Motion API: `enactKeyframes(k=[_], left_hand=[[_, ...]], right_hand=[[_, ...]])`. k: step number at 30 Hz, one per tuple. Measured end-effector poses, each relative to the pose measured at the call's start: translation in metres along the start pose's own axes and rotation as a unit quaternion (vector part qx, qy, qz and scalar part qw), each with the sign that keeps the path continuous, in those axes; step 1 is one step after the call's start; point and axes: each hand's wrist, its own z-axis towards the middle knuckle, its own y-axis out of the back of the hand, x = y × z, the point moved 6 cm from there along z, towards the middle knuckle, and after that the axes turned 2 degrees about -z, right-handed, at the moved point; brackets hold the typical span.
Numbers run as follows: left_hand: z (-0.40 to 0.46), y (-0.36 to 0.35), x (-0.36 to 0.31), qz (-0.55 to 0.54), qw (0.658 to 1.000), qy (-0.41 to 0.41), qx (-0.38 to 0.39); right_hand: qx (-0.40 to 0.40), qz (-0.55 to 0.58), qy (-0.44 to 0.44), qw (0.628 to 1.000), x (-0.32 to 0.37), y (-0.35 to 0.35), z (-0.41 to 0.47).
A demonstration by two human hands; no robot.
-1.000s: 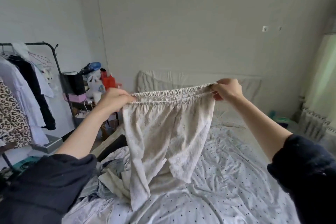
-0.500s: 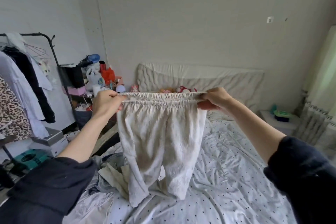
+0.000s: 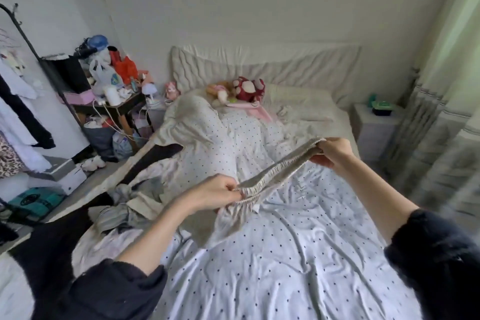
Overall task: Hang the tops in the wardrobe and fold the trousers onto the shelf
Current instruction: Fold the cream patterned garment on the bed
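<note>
I hold the trousers (image 3: 249, 200) by the waistband, left hand (image 3: 218, 193) and right hand (image 3: 333, 150) each pinching one end, just above the bed (image 3: 298, 254). To fold well: lay legs flat on bed, keep waistband tight & level, then fold w/o wrinkles.

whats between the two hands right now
Head view: the gathered elastic waistband of the cream trousers stretches between left hand and right hand, above the polka-dot sheet.
</note>
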Motion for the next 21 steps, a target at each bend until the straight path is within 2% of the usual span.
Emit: enactKeyframes(k=[4, 7, 15, 21], left_hand=[[0.019, -0.138, -0.017, 0.007, 0.987, -0.013, 0.162], [0.025, -0.239, -0.034, 0.051, 0.96, -0.033, 0.273], [0.014, -0.419, -0.041, 0.121, 0.893, -0.073, 0.428], [-0.005, -0.523, -0.073, 0.088, 0.855, -0.136, 0.492]], right_hand=[[-0.071, 0.027, -0.09, 0.993, -0.105, 0.082, 0.001], [-0.12, 0.041, -0.161, 0.979, -0.186, 0.148, -0.009], [-0.123, 0.085, -0.329, 0.932, -0.356, 0.234, -0.042], [-0.247, 0.097, -0.367, 0.892, -0.433, 0.31, -0.048]])
